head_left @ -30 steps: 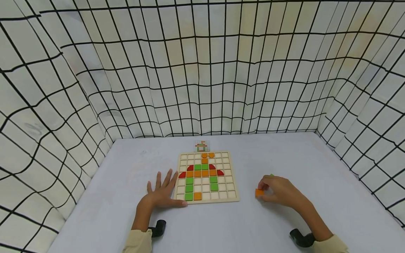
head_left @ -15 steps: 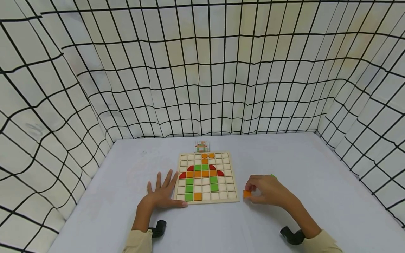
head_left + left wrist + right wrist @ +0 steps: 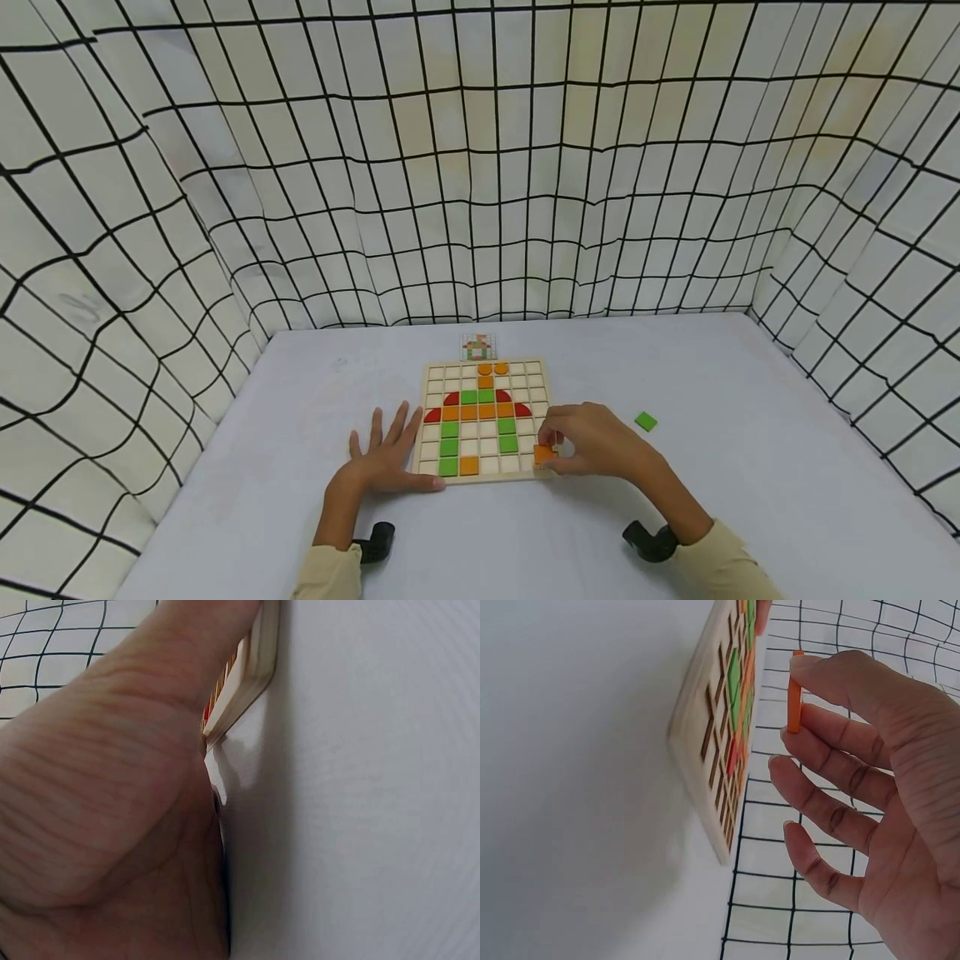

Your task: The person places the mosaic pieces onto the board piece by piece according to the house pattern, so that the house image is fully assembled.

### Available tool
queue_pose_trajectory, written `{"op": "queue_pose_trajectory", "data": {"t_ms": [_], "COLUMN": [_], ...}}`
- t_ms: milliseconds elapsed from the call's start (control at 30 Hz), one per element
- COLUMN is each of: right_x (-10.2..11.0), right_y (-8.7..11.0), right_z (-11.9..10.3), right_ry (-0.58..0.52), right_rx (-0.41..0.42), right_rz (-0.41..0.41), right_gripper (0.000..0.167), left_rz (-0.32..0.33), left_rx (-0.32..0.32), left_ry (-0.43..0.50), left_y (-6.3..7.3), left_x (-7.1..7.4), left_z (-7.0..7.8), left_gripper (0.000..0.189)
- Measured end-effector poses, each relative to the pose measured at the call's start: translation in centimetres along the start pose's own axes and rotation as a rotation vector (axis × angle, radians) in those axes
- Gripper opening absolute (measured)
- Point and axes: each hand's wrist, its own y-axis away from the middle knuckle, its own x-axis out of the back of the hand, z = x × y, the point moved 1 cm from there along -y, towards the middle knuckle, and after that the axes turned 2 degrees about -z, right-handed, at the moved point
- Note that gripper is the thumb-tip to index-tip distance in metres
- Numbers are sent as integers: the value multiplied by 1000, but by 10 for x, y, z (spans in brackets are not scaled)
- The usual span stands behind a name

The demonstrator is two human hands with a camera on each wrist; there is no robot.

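Note:
Between thumb and fingers my right hand pinches an orange square tile, held over the lower right corner of the wooden grid board. In the right wrist view the tile shows edge-on, above the board's surface. Red quarter-round pieces, green and orange squares, and two orange round pieces sit in the board's cells. A lone orange square lies in the bottom row beside a green square. Spread flat, my left hand rests at the board's left edge, its thumb at the lower left corner.
A loose green square tile lies on the white table right of the board. Behind the board is a small picture card with a coloured pattern. Black netting over white walls surrounds the table.
My right hand has moved left with the orange tile, from the table right of the board to over its right side. The green tile is now uncovered. My left hand has stayed still.

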Motion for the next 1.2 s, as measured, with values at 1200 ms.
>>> {"op": "queue_pose_trajectory", "data": {"t_ms": [1200], "right_x": [-35], "right_y": [-56], "right_z": [-44], "right_ry": [121], "right_rx": [34], "right_rz": [-112], "right_gripper": [24], "left_rz": [-4], "left_rx": [5], "left_ry": [2], "left_y": [-1], "left_x": [0], "left_z": [0], "left_gripper": [127]}}
